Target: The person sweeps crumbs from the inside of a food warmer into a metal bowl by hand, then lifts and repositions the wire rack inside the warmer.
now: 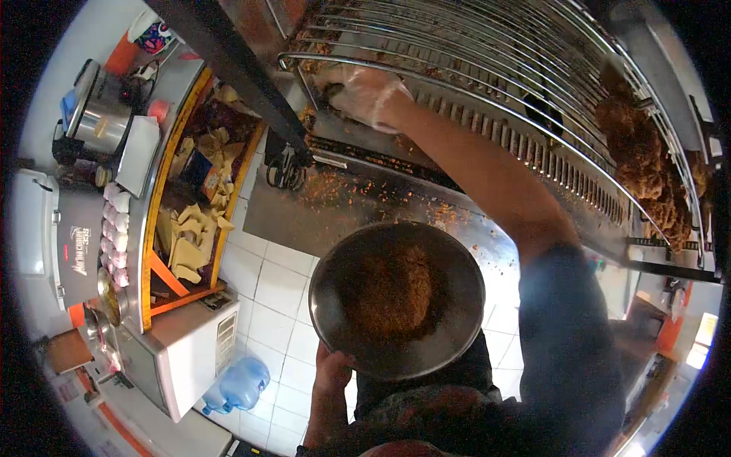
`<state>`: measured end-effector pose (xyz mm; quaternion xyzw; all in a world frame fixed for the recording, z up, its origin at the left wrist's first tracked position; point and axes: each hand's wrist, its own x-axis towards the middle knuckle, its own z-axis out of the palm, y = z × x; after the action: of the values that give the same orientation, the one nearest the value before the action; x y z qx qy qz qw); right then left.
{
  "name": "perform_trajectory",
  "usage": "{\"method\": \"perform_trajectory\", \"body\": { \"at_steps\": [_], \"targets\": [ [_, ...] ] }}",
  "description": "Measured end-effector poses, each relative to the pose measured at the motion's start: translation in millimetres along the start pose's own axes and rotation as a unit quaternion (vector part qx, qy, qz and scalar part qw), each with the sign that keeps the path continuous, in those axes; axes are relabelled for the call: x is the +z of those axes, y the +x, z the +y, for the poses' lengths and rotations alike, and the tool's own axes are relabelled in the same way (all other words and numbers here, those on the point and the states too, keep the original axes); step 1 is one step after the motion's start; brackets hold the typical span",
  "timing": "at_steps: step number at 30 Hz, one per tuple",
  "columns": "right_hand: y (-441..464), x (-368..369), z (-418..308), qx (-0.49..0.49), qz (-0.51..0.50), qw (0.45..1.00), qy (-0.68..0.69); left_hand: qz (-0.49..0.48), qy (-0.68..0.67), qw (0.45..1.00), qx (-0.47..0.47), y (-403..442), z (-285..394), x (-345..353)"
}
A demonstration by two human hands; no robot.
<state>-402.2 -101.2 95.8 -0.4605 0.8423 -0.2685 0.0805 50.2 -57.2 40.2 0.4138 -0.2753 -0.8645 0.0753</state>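
My left hand (333, 373) grips the lower left rim of a round metal bowl (324, 320), thumb over the edge. Inside the bowl lies a heap of brown, crumbly powder (411, 293). My right hand (369, 95), in a clear plastic glove, reaches up and forward to the metal surface under a wire rack (457, 87). Blur and the glove hide its fingers, so I cannot make out whether it holds anything. Orange-brown crumbs (365, 194) are scattered over the metal ledge between the bowl and the rack.
Brown fried-looking pieces (636, 145) sit at the rack's right end. A dark metal post (236, 65) stands left of my right hand. Further left are an orange-framed shelf (156, 236) with torn cardboard, a steel cooker (103, 114), a white appliance (186, 354) and a blue water jug (240, 385).
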Motion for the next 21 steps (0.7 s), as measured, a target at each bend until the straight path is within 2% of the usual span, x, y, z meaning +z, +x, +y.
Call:
{"method": "perform_trajectory", "body": {
  "at_steps": [1, 2, 4, 5, 7, 9, 10, 11, 13, 14, 16, 18, 21],
  "targets": [
    [-10, -12, -4, -0.031, -0.019, 0.998, 0.053, 0.019, 0.022, 1.0, 0.002, -2, -1, -1],
    [-16, -17, 0, -0.032, -0.019, 0.998, 0.05, 0.017, 0.02, 1.0, 0.003, -3, -2, -2],
    [-27, -20, 12, -0.04, -0.208, 0.974, 0.085, -0.024, -0.023, 0.999, 0.012, -4, -2, -5],
    [-29, -24, 23, -0.042, -0.209, 0.974, 0.078, -0.028, -0.028, 0.999, 0.014, -3, -1, -4],
    [-28, -35, 37, -0.016, -0.096, 0.948, 0.304, -0.011, -0.022, 1.0, 0.007, -2, 0, -2],
    [-20, -35, 38, 0.148, 0.021, 0.947, 0.283, -0.023, -0.017, 1.0, 0.002, 1, 1, -3],
    [-7, -42, 34, 0.153, 0.017, 0.946, 0.285, -0.033, -0.004, 0.999, -0.004, 2, 3, -4],
    [12, -48, 41, 0.062, -0.137, 0.932, 0.33, -0.045, -0.015, 0.999, -0.002, 2, 6, 0],
    [21, -33, 35, -0.024, -0.286, 0.883, 0.372, -0.04, -0.025, 0.999, -0.001, 4, 7, 11],
    [18, -14, 19, -0.014, -0.151, 0.974, 0.169, -0.039, -0.037, 0.999, 0.009, 5, 5, 13],
    [2, 2, 12, -0.001, -0.015, 0.999, -0.049, -0.032, -0.031, 0.999, -0.014, 7, -1, 4],
    [-16, 2, 20, -0.12, -0.022, 0.991, -0.063, -0.031, -0.032, 0.999, -0.03, 11, -6, 0],
    [-55, -7, 21, -0.073, -0.086, 0.993, -0.039, -0.053, -0.044, 0.997, -0.036, 13, -7, -2]
  ]
}}
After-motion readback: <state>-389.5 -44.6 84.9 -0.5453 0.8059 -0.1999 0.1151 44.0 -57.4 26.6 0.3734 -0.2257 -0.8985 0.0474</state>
